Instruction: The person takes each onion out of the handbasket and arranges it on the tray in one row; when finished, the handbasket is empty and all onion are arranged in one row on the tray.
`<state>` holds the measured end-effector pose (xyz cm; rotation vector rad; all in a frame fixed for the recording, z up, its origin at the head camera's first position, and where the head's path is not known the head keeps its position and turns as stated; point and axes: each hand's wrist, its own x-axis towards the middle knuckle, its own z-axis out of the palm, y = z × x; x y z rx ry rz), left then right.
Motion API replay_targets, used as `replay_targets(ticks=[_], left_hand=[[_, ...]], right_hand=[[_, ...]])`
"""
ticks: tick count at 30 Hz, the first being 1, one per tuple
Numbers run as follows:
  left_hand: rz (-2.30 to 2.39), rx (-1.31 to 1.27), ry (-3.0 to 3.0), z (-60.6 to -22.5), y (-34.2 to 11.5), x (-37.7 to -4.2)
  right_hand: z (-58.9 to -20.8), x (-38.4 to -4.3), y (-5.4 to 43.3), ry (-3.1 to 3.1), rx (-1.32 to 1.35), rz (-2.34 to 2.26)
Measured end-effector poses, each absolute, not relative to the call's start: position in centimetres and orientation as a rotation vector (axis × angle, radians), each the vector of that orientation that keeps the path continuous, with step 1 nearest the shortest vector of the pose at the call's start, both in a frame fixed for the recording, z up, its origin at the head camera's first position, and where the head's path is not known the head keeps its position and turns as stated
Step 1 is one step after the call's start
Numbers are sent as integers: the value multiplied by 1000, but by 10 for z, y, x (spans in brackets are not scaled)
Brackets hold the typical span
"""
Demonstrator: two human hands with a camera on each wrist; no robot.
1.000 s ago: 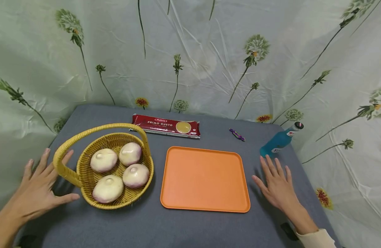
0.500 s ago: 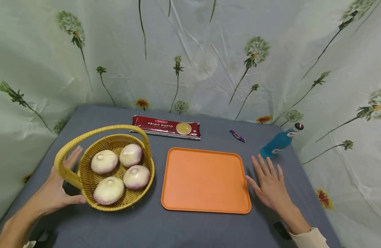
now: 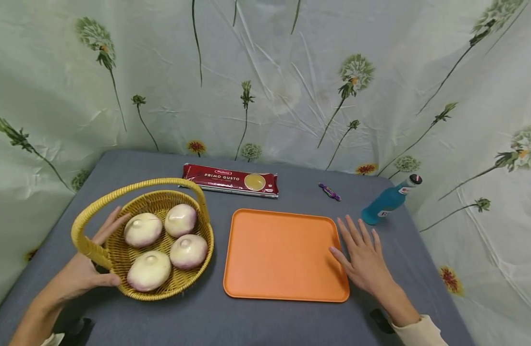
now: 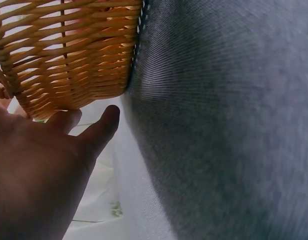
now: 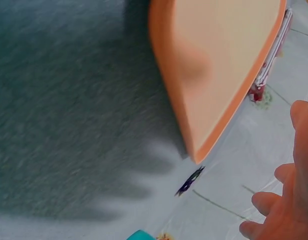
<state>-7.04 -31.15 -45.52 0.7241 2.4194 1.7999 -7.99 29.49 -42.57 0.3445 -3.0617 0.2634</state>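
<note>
A yellow wicker basket with an arched handle stands on the left of the table. Several squat white-and-purple onions lie in it. My left hand is at the basket's left side, its thumb at the front wall and its fingers spread past the handle's foot, overlapping the rim. In the left wrist view, two fingers reach out straight beside the woven wall. My right hand hovers with spread fingers over the right edge of an orange tray, holding nothing.
A red spaghetti packet lies behind the tray. A purple-wrapped candy is to its right. At the table's right side stands a blue bottle with a dark cap. A flower-print curtain hangs behind the grey table.
My left hand has moved right, up to the basket, its fingers now overlapping the rim. My right hand has drifted left, away from the bottle to the tray's edge.
</note>
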Motion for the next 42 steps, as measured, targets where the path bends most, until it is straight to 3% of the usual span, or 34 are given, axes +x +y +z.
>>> replay_targets(ticks=[12, 42], left_hand=[[1626, 863, 2545, -446, -308, -82], [1610, 820, 2525, -453, -313, -81]], right_hand=[[-425, -85, 266, -3048, 397, 279], [-408, -99, 205, -2981, 715, 363]])
